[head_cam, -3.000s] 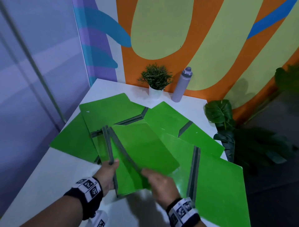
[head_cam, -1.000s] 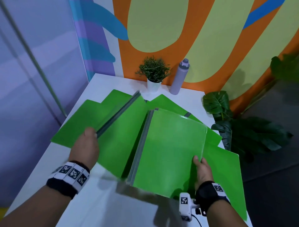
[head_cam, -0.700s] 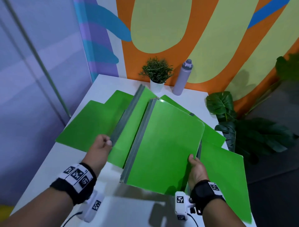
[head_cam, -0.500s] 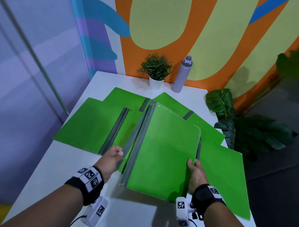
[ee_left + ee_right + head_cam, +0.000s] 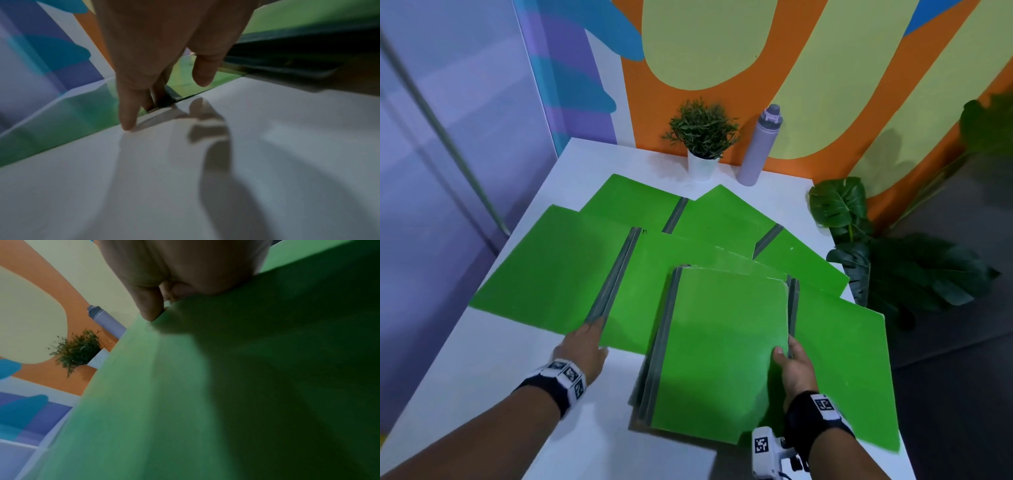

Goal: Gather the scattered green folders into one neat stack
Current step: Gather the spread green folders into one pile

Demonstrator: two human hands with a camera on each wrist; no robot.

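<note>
A stack of closed green folders with grey spines lies at the near middle of the white table. My right hand grips the stack's right edge. In the right wrist view my thumb presses on its top cover. To the left an open green folder lies flat. My left hand has straight fingers at the near end of its grey spine. In the left wrist view my fingertips touch the table at the folder's edge. Several more open folders lie spread behind and to the right.
A small potted plant and a lilac bottle stand at the table's far edge against the painted wall. A large leafy plant stands beside the table's right side. One open folder reaches the right edge.
The left open folder, lifted by my left hand a second ago, now lies flat, with that hand at its spine's near end. My right hand has drawn the stack nearer.
</note>
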